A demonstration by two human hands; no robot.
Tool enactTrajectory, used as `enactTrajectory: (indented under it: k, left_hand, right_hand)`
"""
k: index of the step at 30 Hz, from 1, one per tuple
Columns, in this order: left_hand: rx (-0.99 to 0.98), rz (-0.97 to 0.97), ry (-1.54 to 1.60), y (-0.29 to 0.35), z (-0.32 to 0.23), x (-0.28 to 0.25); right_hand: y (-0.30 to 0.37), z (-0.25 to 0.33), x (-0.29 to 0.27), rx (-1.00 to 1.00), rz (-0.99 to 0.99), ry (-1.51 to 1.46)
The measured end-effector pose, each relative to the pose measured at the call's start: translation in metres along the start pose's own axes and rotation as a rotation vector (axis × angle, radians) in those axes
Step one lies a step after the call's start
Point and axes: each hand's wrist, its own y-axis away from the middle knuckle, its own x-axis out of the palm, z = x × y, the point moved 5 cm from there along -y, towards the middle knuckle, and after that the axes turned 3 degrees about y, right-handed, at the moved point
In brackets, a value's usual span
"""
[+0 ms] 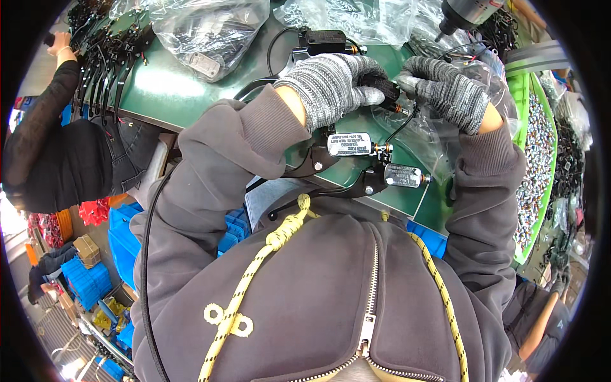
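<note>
"What have you got there?"

"A small black part (380,89), up over the green table (159,99) in front of my chest. My left hand (334,89) is closed on it, thumb against the near side. A brass-coloured fitting (400,109) sticks out at its right end."

"And your right hand (442,89)?"

"Right beside that end, fingers curled in and the thumb close to them. I can't tell whether they grip anything; my glove hides it."

"What's around you?"

"Two lever units with labelled cylinders, one white-faced (349,144) and one greyer (403,176), sit between my hands and my body. Another black unit (324,41) is just beyond my left hand. A clear bag (426,137) spreads below my right."

"Further out?"

"A power driver (470,14) juts in at the upper right, and a bright green tray (524,114) full of small metal pieces stands to my right. At the far left, a co-worker's hand (60,44) is near a heap of black levers (114,70)."
</note>
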Motion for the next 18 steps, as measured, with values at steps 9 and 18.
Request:
enactTrajectory:
  k: [9, 18]
  left_hand:
    - [0.012, -0.021, -0.005, -0.004, 0.006, 0.005]
    - [-0.04, 0.019, 0.094, -0.005, 0.013, 0.008]
  right_hand:
    - [-0.003, -0.001, 0.005, 0.101, -0.014, -0.184]
    - [-0.001, -0.006, 0.015, -0.077, -0.205, -0.146]
